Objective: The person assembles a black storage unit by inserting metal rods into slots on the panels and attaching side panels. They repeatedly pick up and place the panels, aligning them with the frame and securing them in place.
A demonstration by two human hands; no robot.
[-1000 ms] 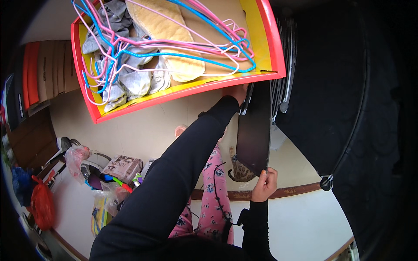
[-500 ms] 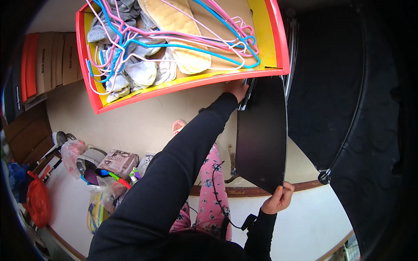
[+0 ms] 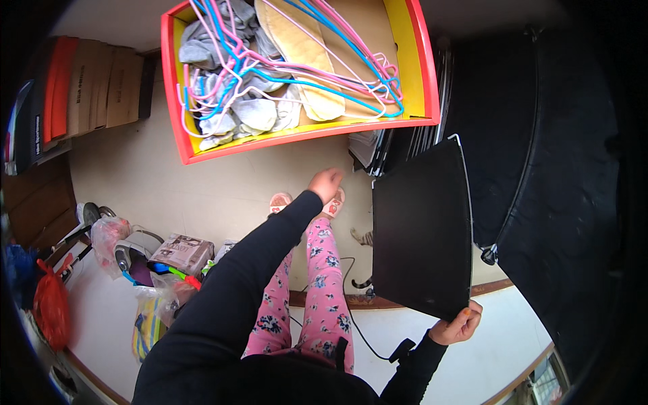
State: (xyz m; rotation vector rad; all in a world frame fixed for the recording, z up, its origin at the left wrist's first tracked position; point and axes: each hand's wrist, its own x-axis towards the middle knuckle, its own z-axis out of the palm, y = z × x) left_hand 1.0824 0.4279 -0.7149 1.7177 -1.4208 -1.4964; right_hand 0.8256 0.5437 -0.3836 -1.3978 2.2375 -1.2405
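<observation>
Clamping black panel (image 3: pixel 422 233) at 5 o'clock corner, fingers (image 3: pixel 466 313) of right hand (image 3: pixel 457 325) likely steady it; left hand (image 3: pixel 326 185) blurred, grip unclear.

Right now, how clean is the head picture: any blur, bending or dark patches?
Head view: the left hand looks slightly blurred, the right hand sharper; fisheye bows the red-rimmed box; the black panel shows little surface detail; the black covering at far right fades into the picture's dark rim, so its outer edge cannot be told.
</observation>
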